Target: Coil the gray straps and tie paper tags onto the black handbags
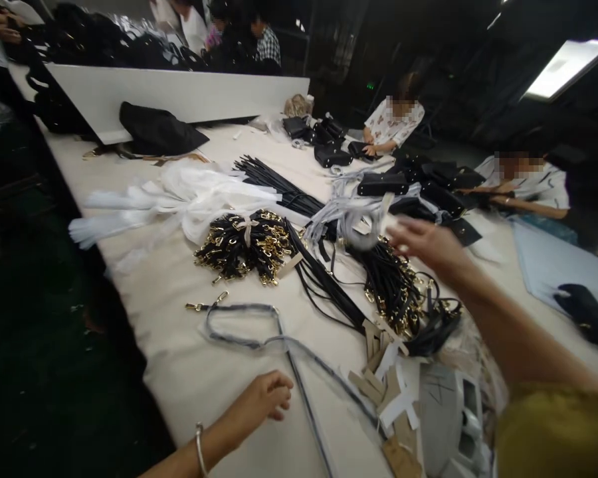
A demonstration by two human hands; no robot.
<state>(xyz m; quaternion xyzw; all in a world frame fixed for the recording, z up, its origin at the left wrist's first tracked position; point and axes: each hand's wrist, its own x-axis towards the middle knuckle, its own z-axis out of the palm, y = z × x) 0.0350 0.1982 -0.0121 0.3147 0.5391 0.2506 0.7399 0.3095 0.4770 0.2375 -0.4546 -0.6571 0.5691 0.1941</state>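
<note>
My left hand (266,398) hovers over the cloth-covered table with loosely curled fingers apart and nothing in them. Just beyond it lies a long black strap (279,338) in a clear plastic sleeve, looped on the cloth, with gold clasps (195,307) at its end. My right hand (418,242) reaches out to the right, its fingers closed at the edge of what looks like a roll of clear tape (361,229). Motion blurs both hand and roll, so the exact grip is unclear. Below that hand lies a bundle of black straps with gold clasps (393,285).
A tied bundle of clasped straps (244,242) sits mid-table beside white wrapping sheets (189,192). Cardboard strips (393,398) and a grey dispenser-like object (448,411) lie front right. Black bags (383,184) are farther back, where co-workers (396,123) sit.
</note>
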